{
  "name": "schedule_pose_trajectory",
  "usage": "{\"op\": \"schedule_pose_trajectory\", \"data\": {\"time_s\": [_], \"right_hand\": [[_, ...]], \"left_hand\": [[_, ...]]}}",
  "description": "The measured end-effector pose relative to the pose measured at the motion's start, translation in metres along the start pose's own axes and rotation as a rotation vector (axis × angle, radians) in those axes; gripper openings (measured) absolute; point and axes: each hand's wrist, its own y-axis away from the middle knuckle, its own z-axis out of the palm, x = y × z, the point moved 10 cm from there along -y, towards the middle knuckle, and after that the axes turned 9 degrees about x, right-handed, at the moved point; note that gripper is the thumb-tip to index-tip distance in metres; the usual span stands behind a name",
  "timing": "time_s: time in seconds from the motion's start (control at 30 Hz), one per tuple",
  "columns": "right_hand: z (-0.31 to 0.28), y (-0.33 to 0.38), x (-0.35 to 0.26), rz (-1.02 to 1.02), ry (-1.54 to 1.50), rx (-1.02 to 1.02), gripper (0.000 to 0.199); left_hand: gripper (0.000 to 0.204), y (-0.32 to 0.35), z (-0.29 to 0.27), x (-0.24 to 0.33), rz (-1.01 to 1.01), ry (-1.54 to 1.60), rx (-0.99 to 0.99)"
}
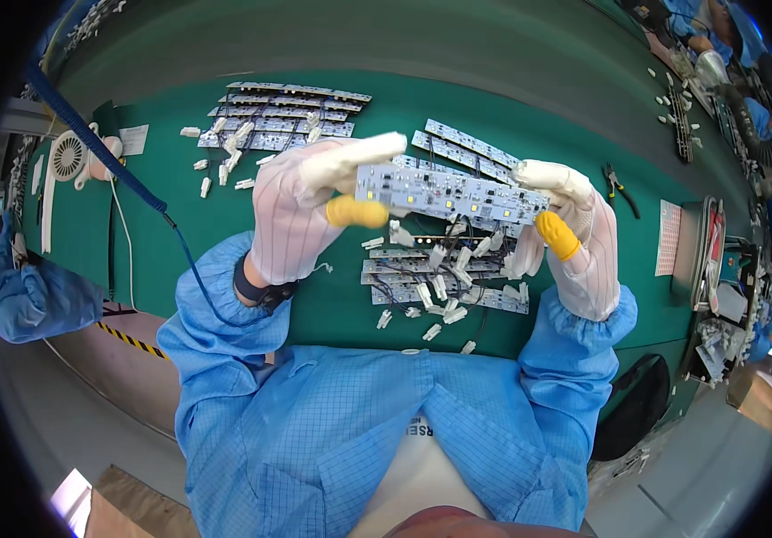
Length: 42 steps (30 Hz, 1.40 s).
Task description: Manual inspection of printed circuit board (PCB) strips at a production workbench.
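Note:
A long white LED circuit board (444, 192) is raised above the green bench, its lit-side face with small yellow LEDs toward me. My left hand (305, 202), in a striped white glove with a yellow thumb cover, grips its left end, index finger stretched along above the edge. At the opposite end, my right hand (574, 224), gloved alike, pinches the board with its yellow-covered thumb in front. Below the held board lies a group of similar boards (516, 300) with dark wires and white connectors (455, 315). More boards (471, 143) lie just behind it, partly hidden.
Stacked LED boards (292, 112) lie at the back left. A white fan (70, 157) stands on the far left. A blue coiled cord (90, 130) runs down to my left wrist's black strap (265, 291). Pliers (619, 190) and a metal bin (700, 251) are at right.

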Motion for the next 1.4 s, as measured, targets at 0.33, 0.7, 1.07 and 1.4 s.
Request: {"op": "schedule_pose_trajectory", "data": {"time_s": [0.33,0.7,1.07,1.4], "right_hand": [[0.002,-0.001,0.001,0.017,0.022,0.011,0.038],[0.000,-0.001,0.000,-0.023,-0.003,0.010,0.039],[0.020,0.009,-0.010,0.119,-0.001,-0.071,0.062],[-0.003,-0.006,0.005,-0.006,0.114,0.030,0.046]], "left_hand": [[0.047,0.009,0.005,-0.024,-0.282,0.184,-0.050],[0.047,0.014,0.002,-0.022,-0.270,0.210,-0.006],[0.046,0.003,0.012,-0.027,-0.318,0.008,-0.089],[0.051,0.012,0.008,-0.021,-0.285,0.329,-0.079]]}}
